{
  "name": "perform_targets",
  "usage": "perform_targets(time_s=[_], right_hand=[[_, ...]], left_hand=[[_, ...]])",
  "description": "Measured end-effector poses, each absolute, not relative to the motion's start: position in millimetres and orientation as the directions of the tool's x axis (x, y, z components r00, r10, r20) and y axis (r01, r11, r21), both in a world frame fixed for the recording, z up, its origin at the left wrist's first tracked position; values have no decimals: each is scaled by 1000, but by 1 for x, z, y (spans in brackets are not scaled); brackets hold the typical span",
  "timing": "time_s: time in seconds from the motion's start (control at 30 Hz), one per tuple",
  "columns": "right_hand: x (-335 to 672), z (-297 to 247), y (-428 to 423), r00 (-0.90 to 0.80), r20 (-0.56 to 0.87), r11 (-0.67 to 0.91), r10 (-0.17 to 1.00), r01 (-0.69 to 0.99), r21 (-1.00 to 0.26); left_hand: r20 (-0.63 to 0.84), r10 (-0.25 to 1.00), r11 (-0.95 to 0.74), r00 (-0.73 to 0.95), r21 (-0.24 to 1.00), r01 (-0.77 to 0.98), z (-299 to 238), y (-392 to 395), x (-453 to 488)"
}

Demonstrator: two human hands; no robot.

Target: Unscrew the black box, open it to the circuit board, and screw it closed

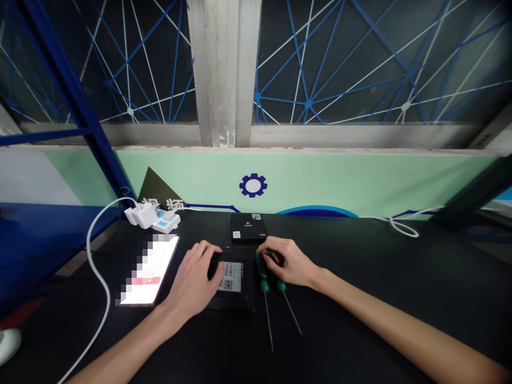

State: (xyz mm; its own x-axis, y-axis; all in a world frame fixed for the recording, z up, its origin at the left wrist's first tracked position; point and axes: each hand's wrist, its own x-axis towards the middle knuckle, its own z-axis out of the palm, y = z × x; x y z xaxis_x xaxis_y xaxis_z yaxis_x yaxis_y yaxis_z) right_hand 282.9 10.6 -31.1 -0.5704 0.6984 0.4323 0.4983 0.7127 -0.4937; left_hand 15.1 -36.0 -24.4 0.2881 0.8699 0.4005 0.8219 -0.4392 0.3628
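My left hand (192, 282) lies on a flat black box (234, 301) with a white label on its top, its fingers curled over a small dark object (214, 265) at the box's left edge. That object is mostly hidden and I cannot tell what it is. My right hand (286, 261) sits just beyond the box's right side, fingers closed over the tops of two green-handled screwdrivers (272, 286), whose thin steel shafts point towards me across the black tabletop (360, 277). A second black box (248, 226) with a small sticker lies just past my hands.
A lit smartphone (148, 269) with a pixelated screen lies left of my left hand. Beyond it stands a white power strip (167, 220) with a white plug (140, 215), its white cable (96, 266) curving down the left. A green wall panel (304, 178) backs the table.
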Motion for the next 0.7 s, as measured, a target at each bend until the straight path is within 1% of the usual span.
perform_targets(time_s=[0.13, 0.23, 0.4, 0.5, 0.53, 0.6, 0.7], right_hand=[[283, -32, 10, -571, 438, 717, 694, 497, -489], [282, -31, 9, -564, 448, 719, 694, 519, -462], [281, -26, 8, -529, 523, 738, 668, 564, -371], [278, -17, 4, -557, 546, 766, 626, 571, -296], [277, -13, 2, -576, 544, 777, 611, 566, -274], [271, -4, -4, -635, 488, 794, 599, 552, -255], [259, 8, -15, -699, 384, 797, 603, 536, -276]], left_hand=[[388, 877, -429, 283, 369, 824, -24, -37, 17], [378, 881, -429, 285, 379, 820, -24, -36, 17], [360, 888, -425, 285, 409, 807, -23, -32, 11], [343, 907, -381, 246, 415, 826, -24, -28, 3], [333, 913, -367, 238, 409, 835, -24, -27, 1], [322, 913, -368, 249, 390, 844, -26, -24, -4], [291, 918, -365, 267, 364, 857, -27, -21, -8]])
